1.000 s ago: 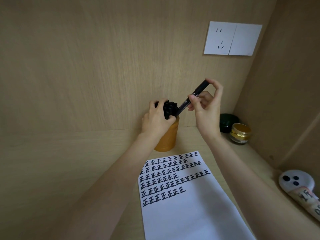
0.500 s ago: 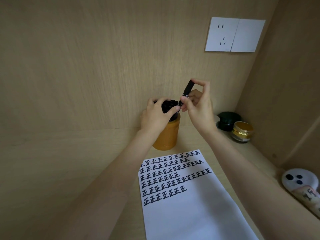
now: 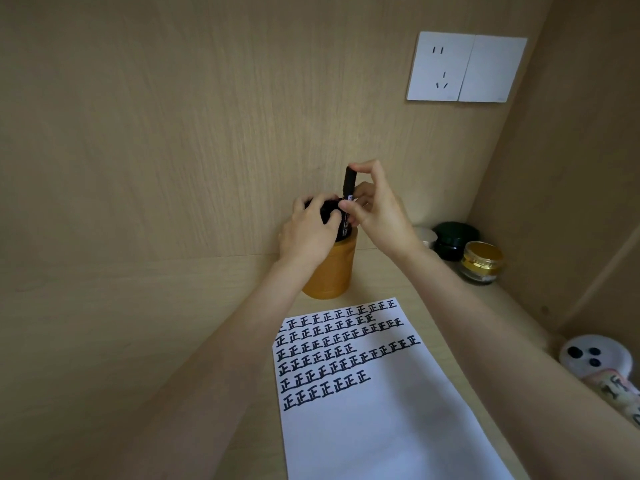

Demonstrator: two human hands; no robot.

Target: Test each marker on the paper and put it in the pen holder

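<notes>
The pen holder (image 3: pixel 330 271) is orange-brown, the marker (image 3: pixel 349 187) black. The paper (image 3: pixel 381 431) is white with rows of black marks. At three o'clock sit a dark green jar (image 3: pixel 454 234) and a gold jar (image 3: pixel 482 258).

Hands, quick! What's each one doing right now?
Left hand: holds the bunch of markers in the pen holder.
Right hand: pinches one black marker, upright at the holder's mouth.

Shows a bare left forearm (image 3: pixel 221 358) and bare right forearm (image 3: pixel 502 327), unclothed to the frame edge, ending in slim-fingered left grip (image 3: pixel 308 233) and right grip (image 3: pixel 377 213).
</notes>
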